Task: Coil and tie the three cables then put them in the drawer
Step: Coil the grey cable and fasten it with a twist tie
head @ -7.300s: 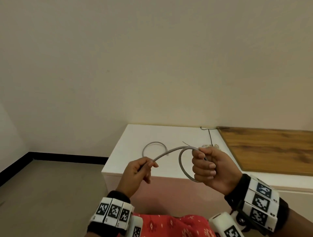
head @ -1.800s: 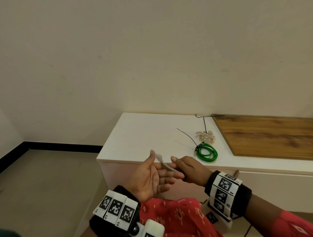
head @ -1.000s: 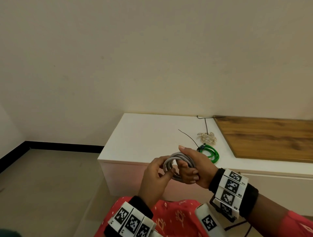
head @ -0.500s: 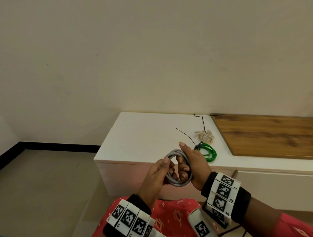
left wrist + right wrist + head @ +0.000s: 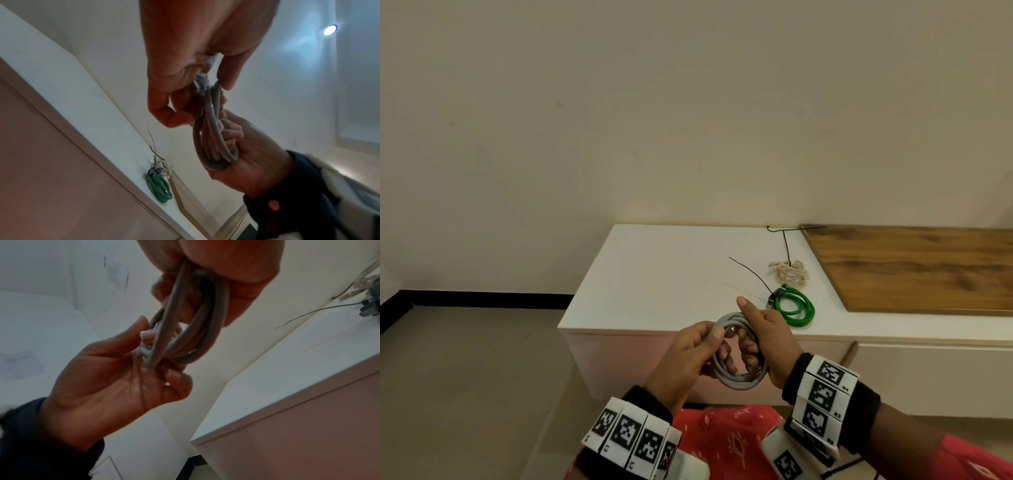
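A grey cable [image 5: 740, 383], wound into a coil of several loops, hangs in the air in front of the white cabinet [image 5: 654, 274]. My left hand [image 5: 714, 342] pinches the coil's left side, with a cable end [image 5: 146, 353] against its fingers. My right hand [image 5: 751, 339] has its fingers hooked through the loops and its thumb pointing up. On the cabinet top lie a tied green cable coil [image 5: 795, 306] and a tied cream cable bundle [image 5: 789, 273]. The wrist views show the grey coil [image 5: 213, 138] gripped between both hands.
A thin black tie [image 5: 750, 275] lies loose on the cabinet top left of the green coil. A wooden board [image 5: 914, 267] covers the top's right part. A shut drawer front [image 5: 928, 377] sits below it. Bare floor [image 5: 465, 377] lies to the left.
The grey cable, stretched between my hands seconds ago, is now wound into a coil held by both. Over the last half second the hands have hardly moved.
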Action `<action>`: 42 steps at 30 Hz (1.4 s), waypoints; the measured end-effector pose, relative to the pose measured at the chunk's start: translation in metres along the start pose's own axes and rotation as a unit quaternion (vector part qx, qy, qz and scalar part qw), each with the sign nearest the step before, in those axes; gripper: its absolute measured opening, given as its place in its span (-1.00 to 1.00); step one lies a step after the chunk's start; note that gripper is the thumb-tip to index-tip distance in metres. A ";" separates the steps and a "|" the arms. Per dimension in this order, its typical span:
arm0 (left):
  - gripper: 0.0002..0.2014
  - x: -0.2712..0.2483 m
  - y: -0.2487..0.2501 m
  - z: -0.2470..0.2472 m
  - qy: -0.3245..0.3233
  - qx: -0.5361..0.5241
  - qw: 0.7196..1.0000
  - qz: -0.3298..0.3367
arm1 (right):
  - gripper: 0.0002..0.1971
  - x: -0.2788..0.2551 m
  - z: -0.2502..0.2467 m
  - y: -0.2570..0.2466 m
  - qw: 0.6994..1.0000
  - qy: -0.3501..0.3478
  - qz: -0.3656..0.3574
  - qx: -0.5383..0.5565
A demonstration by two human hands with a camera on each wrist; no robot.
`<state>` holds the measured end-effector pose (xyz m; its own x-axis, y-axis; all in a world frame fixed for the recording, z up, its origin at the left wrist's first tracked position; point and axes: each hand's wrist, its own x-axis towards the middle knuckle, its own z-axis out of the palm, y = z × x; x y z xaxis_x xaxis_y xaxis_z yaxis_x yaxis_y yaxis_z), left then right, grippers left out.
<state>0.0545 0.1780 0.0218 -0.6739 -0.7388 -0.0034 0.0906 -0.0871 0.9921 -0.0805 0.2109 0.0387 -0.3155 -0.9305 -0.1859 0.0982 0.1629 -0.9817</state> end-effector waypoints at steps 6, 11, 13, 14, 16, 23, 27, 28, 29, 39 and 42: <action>-0.81 0.015 -0.006 0.007 0.055 0.024 0.998 0.006 | -0.46 0.017 -0.004 0.007 1.000 0.008 -0.024 -0.017; -0.82 0.039 -0.007 0.003 0.056 0.060 0.997 0.008 | -0.46 0.036 -0.017 0.003 0.997 -0.021 -0.015 -0.067; -0.82 0.049 -0.008 0.000 0.050 0.071 0.996 0.006 | -0.47 0.047 -0.029 -0.003 0.994 -0.029 -0.002 -0.103; -0.82 0.053 -0.008 -0.002 0.049 0.072 0.996 0.004 | -0.49 0.054 -0.037 -0.006 0.993 -0.029 0.009 -0.113; -0.81 0.067 -0.009 -0.009 0.053 0.069 0.996 0.001 | -0.58 0.073 -0.060 -0.014 0.992 -0.017 0.027 -0.121; -0.81 0.142 0.009 -0.010 0.080 0.061 0.995 -0.019 | -0.77 0.197 -0.189 -0.069 0.922 0.079 0.039 -0.377; -0.81 0.167 0.000 -0.022 0.100 0.053 0.993 -0.036 | -0.81 0.266 -0.217 -0.077 0.810 0.072 0.046 -0.581; -0.81 0.175 -0.004 -0.025 0.106 0.051 0.992 -0.041 | -0.77 0.283 -0.219 -0.076 0.779 0.068 0.052 -0.621; -0.81 0.180 -0.006 -0.028 0.113 0.046 0.991 -0.047 | -0.74 0.297 -0.221 -0.074 0.754 0.062 0.054 -0.652; -0.79 0.228 -0.040 -0.060 0.159 -0.010 0.981 -0.111 | -0.60 0.433 -0.263 -0.031 0.659 0.033 0.061 -0.749; -0.78 0.233 -0.048 -0.067 0.162 -0.025 0.979 -0.123 | -0.58 0.446 -0.268 -0.028 0.652 0.049 0.073 -0.754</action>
<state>-0.0579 -0.0352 -0.0353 -0.4116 -0.8642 -0.2892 -0.0046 -0.3153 0.9490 -0.4768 -0.1207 -0.0275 -0.4720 -0.8559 -0.2115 -0.8814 0.4525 0.1358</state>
